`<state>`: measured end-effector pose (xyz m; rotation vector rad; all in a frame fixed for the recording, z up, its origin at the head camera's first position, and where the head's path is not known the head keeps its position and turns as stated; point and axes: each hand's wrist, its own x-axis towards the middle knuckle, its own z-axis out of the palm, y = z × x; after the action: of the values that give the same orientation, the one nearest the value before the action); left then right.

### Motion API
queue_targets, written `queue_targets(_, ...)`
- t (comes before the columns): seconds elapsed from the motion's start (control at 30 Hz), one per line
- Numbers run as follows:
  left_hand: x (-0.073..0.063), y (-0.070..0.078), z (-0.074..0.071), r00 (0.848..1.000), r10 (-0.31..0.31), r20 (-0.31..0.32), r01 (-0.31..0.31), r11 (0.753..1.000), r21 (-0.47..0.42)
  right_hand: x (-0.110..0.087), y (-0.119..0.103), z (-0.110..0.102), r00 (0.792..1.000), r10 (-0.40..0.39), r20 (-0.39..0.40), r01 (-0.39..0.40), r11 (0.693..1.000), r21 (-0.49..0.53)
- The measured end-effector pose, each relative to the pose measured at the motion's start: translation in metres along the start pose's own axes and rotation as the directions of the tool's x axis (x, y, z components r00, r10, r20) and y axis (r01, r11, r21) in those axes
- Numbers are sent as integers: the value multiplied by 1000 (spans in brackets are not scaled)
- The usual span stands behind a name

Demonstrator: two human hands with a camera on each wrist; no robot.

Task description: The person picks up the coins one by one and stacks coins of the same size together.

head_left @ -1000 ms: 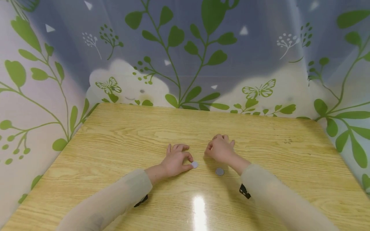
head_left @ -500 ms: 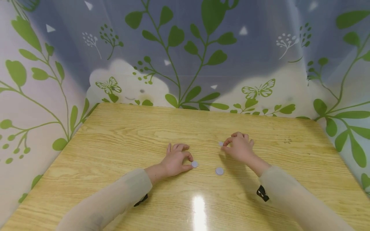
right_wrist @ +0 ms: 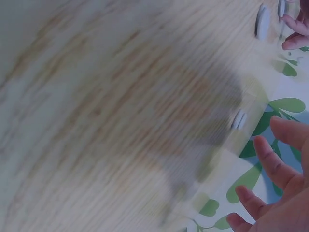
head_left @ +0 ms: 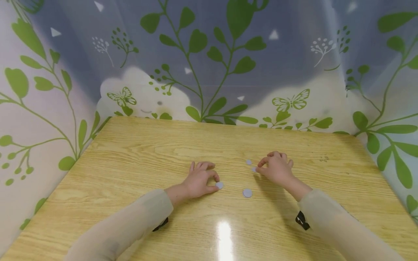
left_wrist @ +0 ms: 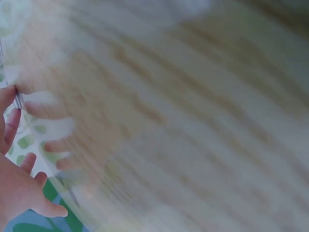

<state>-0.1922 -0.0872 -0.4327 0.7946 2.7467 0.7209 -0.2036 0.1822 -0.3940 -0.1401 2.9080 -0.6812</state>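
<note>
In the head view my left hand (head_left: 200, 182) rests on the table, thumb and forefinger pinching a small round pale-grey disc (head_left: 219, 185). That disc appears edge-on in the left wrist view, between the fingertips. Two smaller-looking discs lie farther back: an upper disc (head_left: 249, 162) and a lower disc (head_left: 253, 169). The right hand's (head_left: 277, 169) fingertips are right beside the lower one. From the right wrist view, the fingers (right_wrist: 273, 162) of that hand are spread and stand apart from the two discs. Nearer me lies another disc (head_left: 247, 193), between the hands.
The wood-grain table (head_left: 156, 141) reaches back to a curtain (head_left: 209, 90) printed with green leaves and butterflies. A bright light reflection (head_left: 225, 239) shows at the front. A faint mark (head_left: 324, 159) sits on the wood at right.
My right hand has moved right, away from the middle. Two discs have come into view on the table beside its fingertips, and it has let go of them. The left hand has stayed put.
</note>
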Motion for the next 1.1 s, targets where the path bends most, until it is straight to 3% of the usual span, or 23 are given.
queue_targets(0.6,-3,-4,4,1000,7,-29,-7,1000,10,9,6,14,1000,-15,-5,14,994,-105)
queue_targets(1.1,-3,-5,4,999,6,-33,-7,1000,-16,12,2,19,1000,-13,-17,11,994,-109)
